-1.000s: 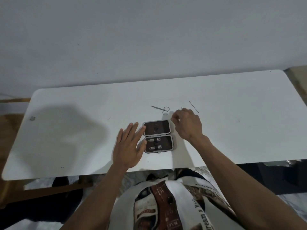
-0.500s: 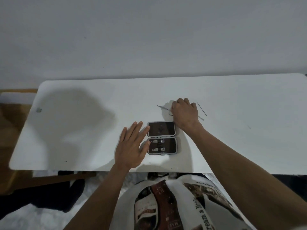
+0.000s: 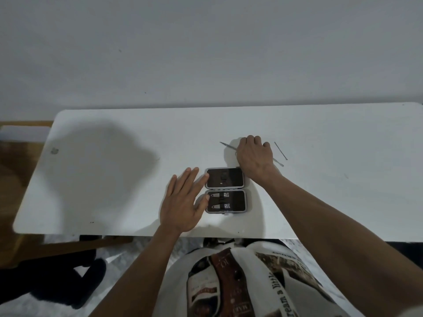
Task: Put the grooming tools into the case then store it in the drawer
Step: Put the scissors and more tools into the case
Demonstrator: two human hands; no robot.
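Observation:
An open grey case (image 3: 246, 200) with dark lining lies near the front edge of the white table (image 3: 114, 179). Two nail clippers (image 3: 220, 195) sit in its near half; the far half looks empty. My left hand (image 3: 183, 202) lies flat and open beside the case, fingertips touching its left edge. My right hand (image 3: 255, 156) is just behind the case, fingers curled down over the handles of small scissors (image 3: 226, 145), whose blades stick out to the left. One thin metal tool (image 3: 278, 162) pokes out from under that hand on the right. Another thin rod (image 3: 280, 151) lies further right.
A plain wall rises right behind the table. A wooden frame (image 3: 23, 123) stands past the table's left end, with a dark object (image 3: 68, 282) on the floor below. A small grey mark (image 3: 54, 151) is on the table's far left.
My right hand went from the case's far right corner out to the scissors and closed over their handles. My left hand stayed by the case. The view shifted left.

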